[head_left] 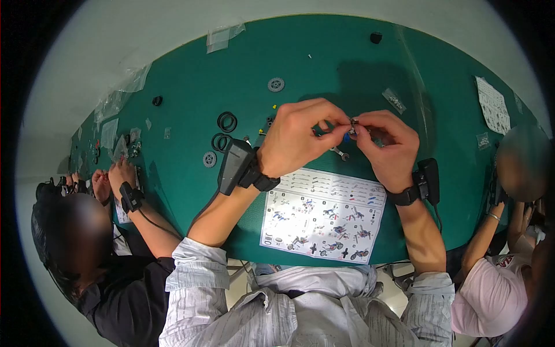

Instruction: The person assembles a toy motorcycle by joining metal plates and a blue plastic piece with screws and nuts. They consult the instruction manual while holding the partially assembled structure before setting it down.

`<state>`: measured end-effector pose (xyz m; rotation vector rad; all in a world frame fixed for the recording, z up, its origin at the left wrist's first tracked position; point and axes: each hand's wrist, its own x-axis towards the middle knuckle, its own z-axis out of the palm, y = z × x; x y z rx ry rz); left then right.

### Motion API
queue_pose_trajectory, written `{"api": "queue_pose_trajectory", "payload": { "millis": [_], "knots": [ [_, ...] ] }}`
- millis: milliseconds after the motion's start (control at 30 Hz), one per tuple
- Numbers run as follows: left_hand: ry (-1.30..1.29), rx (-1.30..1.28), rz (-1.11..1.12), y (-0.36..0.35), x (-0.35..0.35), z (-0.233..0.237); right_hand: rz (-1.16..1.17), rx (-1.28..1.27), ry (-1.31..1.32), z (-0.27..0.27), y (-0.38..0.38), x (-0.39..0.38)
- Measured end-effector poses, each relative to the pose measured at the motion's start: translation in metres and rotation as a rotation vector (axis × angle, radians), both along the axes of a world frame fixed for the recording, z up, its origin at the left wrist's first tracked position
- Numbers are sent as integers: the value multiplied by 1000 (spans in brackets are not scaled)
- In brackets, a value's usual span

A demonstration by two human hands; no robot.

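Instruction sheet (324, 214), left hand (298, 139), right hand (387, 147) pinching small part (352, 124), bagged pieces (394, 99)

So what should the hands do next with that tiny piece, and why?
Probably press the small metal part together a little more: the left hand and right hand both pinch it in their fingers near the instruction sheet, so it looks mid-assembly.
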<state>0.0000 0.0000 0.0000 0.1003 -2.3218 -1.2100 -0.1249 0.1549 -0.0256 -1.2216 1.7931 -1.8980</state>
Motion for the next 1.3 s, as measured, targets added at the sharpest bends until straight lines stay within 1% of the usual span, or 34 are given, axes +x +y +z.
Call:
{"api": "queue_pose_trajectory", "payload": {
  "millis": [200,400,533,633,767,833,933,1033,1067,1167,1300],
  "knots": [
    [21,-62,5,-2,0,2,-9,-41,1,-2,-4,1],
    [-15,-40,36,3,-3,-1,-51,-31,6,-4,-4,2],
    [-49,-64,57,5,-2,2,-105,-45,179,-6,-4,1],
    [13,-74,55,6,-4,1,-92,-45,205,-2,-1,0],
    [-86,-3,72,11,-2,7,-74,-65,158,-4,-2,-1],
    [-113,28,81,10,-2,3,-67,-78,114,-5,-2,1],
    [-155,47,80,11,-3,4,-66,-34,128,-6,0,2],
    [-161,93,98,9,-3,-4,-61,-33,140,-8,-1,-3],
    [-105,106,104,10,-5,-4,-54,-37,135,-9,-3,-2],
    [-86,93,59,4,-4,-8,-39,-22,130,-8,-3,-3],
    [-76,61,63,3,-5,-7,-43,2,134,-4,-3,-2]
  ]
}}
